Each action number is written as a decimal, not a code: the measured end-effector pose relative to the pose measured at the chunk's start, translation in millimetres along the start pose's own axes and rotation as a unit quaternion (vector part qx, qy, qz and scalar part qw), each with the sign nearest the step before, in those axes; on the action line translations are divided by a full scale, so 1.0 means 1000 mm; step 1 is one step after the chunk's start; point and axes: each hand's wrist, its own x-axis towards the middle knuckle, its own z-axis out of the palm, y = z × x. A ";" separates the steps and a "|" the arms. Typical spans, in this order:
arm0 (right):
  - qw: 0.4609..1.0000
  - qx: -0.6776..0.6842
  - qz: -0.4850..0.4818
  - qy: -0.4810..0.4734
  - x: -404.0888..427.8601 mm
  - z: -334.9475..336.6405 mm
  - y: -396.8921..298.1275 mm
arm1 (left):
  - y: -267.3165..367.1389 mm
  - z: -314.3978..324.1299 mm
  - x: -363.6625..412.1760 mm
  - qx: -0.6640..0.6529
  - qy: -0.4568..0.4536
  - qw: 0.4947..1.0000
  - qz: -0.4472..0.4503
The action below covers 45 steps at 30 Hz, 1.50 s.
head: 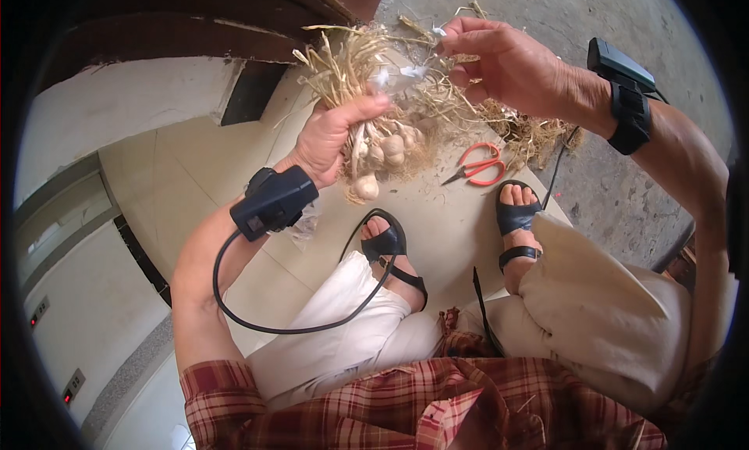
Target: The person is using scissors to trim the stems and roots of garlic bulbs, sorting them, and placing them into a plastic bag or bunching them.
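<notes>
My left hand [327,134] grips a bunch of garlic by its dry stalks [351,63]. Below the fist hang several pale garlic bulbs [392,148] with stringy roots. White strips [414,72], perhaps plastic, show blurred at the stalks beside my left thumb. To the right, my right hand [497,60] is raised with thumb and forefinger pinched on a small white scrap [439,32]. Whether that scrap joins the strips at the bunch cannot be made out. Scissors with orange-red handles [484,164] lie on the tiled floor below my right hand, their blades pointing left.
Loose dry stalks and roots [526,137] litter the tile edge and concrete floor [603,186]. Dark wooden furniture [193,37] stands at upper left. My sandalled feet [383,236] flank the tile before me. A black cable [304,332] loops from my left wrist device [274,203].
</notes>
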 end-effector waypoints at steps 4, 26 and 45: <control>0.998 0.017 0.013 -0.060 0.001 -0.012 0.004 | 0.008 -0.006 0.002 -0.162 -0.097 0.976 -0.104; 0.888 -0.426 -0.175 0.019 -0.017 0.005 0.005 | 0.009 -0.004 -0.004 -0.182 -0.133 0.965 -0.134; 0.733 -0.597 -0.325 -0.020 0.001 -0.018 0.001 | 0.005 -0.011 0.007 -0.096 -0.064 0.988 -0.103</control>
